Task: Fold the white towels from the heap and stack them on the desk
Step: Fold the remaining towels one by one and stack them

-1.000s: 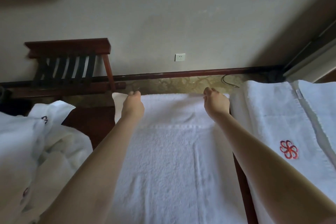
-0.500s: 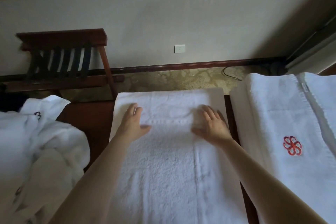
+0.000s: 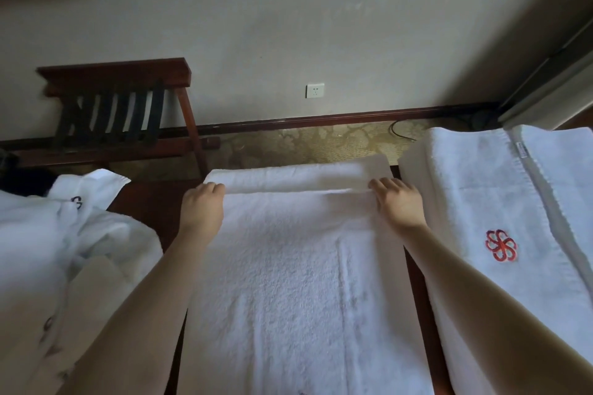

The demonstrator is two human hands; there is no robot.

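- Centre of the view: a long white terry towel (image 3: pixel 298 282) lies flat on the dark wooden tabletop (image 3: pixel 149 205), running from the near edge of the picture out to the far side.
- At its far end there are 2 layers. The upper one stops short, and a strip of the lower layer shows beyond it.
- The left hand (image 3: pixel 202 207) is on the left corner of that upper layer, with its fingers (image 3: pixel 213 187) curled over the edge and gripping the cloth.
- The right hand (image 3: pixel 399 207) mirrors it on the right corner, with its fingertips (image 3: pixel 378 184) tucked at the same edge and pinching it.
- Both arms reach out straight, 1 along each side of the towel.
- On the left, a heap of crumpled white towels (image 3: pixel 64 250) sits on the tabletop, just beside the left arm.
- On the right, a stack of folded white towels (image 3: pixel 475 196) lies squared up, with a red flower emblem (image 3: pixel 500 245) stitched on top. A narrow strip of dark wood separates it from the flat towel.
- Beyond the tabletop, a wooden luggage rack with black straps (image 3: pixel 118 106) stands against the wall, with a white wall socket (image 3: pixel 314 90) above the patterned carpet (image 3: pixel 321 144).
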